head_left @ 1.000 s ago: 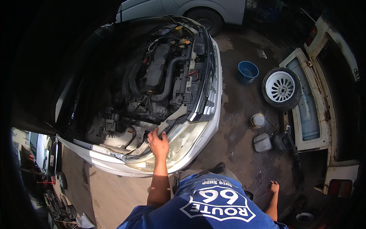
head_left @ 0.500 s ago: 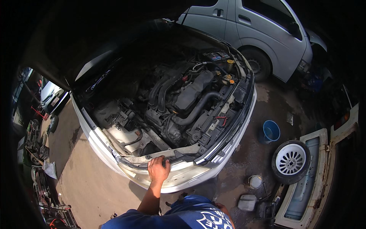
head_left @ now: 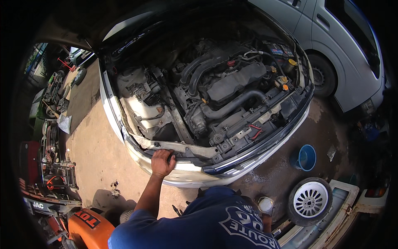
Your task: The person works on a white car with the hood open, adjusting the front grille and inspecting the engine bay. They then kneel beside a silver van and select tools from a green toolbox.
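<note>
Sunlit concrete floor (head_left: 95,157) surrounds an orange panel (head_left: 89,228) at left; rightward stand a blue bucket (head_left: 306,158), spoked wheel (head_left: 309,201) and silver van (head_left: 346,54). The left hand (head_left: 163,163), fingers bent close together, rests on the white car's front edge (head_left: 188,149) by the headlight (head_left: 186,167); I cannot tell whether it grips, nor the right hand's state. Lettering marks panel and blue shirt (head_left: 195,228).

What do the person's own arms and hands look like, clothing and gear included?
The left hand is bare, with no glove, and no watch or band shows on the bare left forearm. The short left sleeve is plain blue, part of a blue shirt printed with white lettering and a shield outline. The right hand can't be made out.
</note>
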A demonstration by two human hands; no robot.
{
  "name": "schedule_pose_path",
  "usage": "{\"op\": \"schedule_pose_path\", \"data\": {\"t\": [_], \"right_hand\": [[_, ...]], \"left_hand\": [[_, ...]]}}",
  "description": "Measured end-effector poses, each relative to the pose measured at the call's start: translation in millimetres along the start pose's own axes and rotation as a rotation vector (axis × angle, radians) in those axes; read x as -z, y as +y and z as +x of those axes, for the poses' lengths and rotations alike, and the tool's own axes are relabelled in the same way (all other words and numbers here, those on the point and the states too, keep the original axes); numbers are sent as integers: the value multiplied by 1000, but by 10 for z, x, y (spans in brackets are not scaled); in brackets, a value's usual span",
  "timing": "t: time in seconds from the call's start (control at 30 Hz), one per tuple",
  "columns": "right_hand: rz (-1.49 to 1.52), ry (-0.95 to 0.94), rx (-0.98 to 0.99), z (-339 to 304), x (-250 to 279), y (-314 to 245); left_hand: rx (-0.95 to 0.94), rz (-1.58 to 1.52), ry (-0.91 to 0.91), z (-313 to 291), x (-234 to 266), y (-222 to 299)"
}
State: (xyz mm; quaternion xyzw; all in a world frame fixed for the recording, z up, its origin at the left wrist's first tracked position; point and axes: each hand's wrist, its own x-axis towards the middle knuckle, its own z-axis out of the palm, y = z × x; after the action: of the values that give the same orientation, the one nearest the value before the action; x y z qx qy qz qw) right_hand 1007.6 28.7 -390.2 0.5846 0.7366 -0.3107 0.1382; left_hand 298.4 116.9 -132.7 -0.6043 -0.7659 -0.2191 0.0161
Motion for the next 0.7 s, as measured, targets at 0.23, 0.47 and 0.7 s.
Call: {"op": "schedule_pose_path", "data": {"t": [0.23,0.47,0.7], "right_hand": [[351,111,-515,1265,1321,-217],[436,32,-137,2390,2224,-449],[755,5,162,3071,2080,1577]], "left_hand": [[150,-351,240,542,-299,1303],[-12,-706,21,1274,-1053,3380],[-177,-518,-514,2040,-2076,5184]]}}
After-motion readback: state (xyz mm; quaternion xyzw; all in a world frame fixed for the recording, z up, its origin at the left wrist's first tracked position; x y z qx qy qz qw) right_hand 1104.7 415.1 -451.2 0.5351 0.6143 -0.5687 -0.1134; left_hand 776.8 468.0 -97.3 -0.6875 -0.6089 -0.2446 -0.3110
